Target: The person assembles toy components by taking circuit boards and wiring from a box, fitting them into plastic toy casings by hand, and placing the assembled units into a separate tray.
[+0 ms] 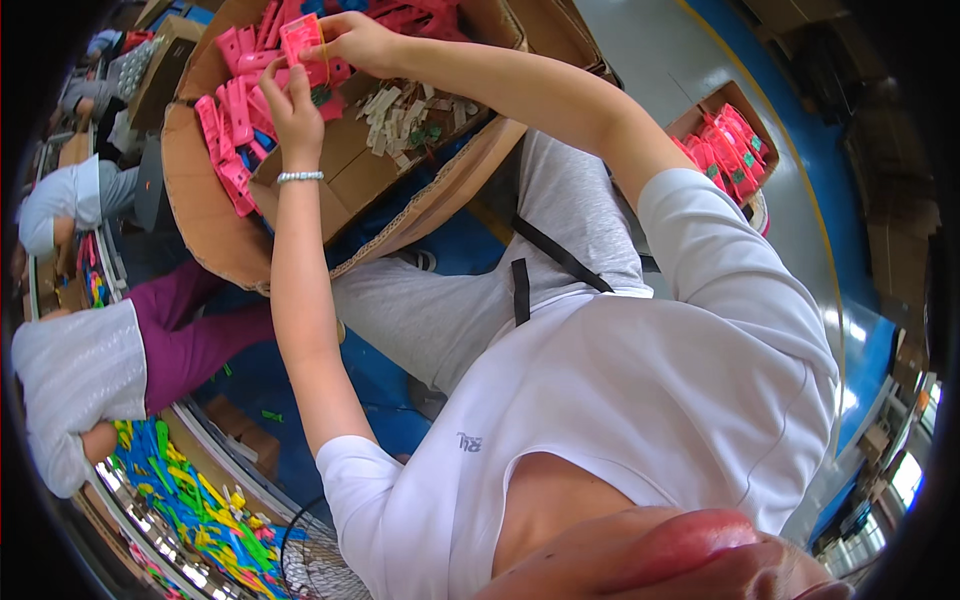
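Observation:
Over a large cardboard box [440,195], both hands meet at a flat pink plastic piece [303,38] with a shiny face. My right hand [358,45] pinches its right side between thumb and fingers. Below it, my left hand [293,112] has its fingertips closed on the lower edge. A small green circuit board [320,95] with a thin wire shows just under the piece; whether it is joined to it I cannot tell. Pink plastic parts [235,110] are heaped in the box around my hands. Beside them, a cardboard compartment [350,165] holds white parts [392,125] with wires.
To the right, a smaller carton [765,165] holds pink pieces fitted with green boards. Two people [80,360] work along the left. Near the lower left, a long bin contains blue, green and yellow plastic parts [190,500]. A black wire basket [320,555] stands close to my left sleeve.

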{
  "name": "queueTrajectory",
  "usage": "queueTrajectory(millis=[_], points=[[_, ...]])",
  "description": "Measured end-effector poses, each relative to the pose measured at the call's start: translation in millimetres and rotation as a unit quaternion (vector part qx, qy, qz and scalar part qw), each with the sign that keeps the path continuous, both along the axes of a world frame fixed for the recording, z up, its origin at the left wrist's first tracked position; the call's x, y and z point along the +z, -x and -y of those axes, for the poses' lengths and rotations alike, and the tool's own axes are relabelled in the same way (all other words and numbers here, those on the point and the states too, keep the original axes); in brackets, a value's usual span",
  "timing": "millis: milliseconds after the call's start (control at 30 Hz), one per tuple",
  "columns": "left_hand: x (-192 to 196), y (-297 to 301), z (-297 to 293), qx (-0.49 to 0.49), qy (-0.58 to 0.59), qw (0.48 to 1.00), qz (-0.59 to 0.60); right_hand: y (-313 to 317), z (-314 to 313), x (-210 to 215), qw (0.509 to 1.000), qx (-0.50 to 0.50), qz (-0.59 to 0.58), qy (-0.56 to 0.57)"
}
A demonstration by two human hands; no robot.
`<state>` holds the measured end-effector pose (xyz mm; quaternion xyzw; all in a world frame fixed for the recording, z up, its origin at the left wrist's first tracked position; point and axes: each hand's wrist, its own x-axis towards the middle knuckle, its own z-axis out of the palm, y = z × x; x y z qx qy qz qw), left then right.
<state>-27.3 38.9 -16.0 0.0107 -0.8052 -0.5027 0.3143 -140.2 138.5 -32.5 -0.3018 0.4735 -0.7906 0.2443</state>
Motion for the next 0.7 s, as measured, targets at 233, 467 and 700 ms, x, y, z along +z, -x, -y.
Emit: queueTrajectory(millis=[233,467,700], points=[[-5,4,3,-0.041,-0.084,0.993,0.065,-9,-4,-6,0.996,0.013,0.079,0.037],[-9,17,-5,-0.052,-0.033,0.997,0.055,8,-3,-10,0.984,0.007,0.126,0.124],[-30,15,19,-0.011,-0.018,0.999,0.045,4,-5,0,0.982,0.07,0.128,0.123]])
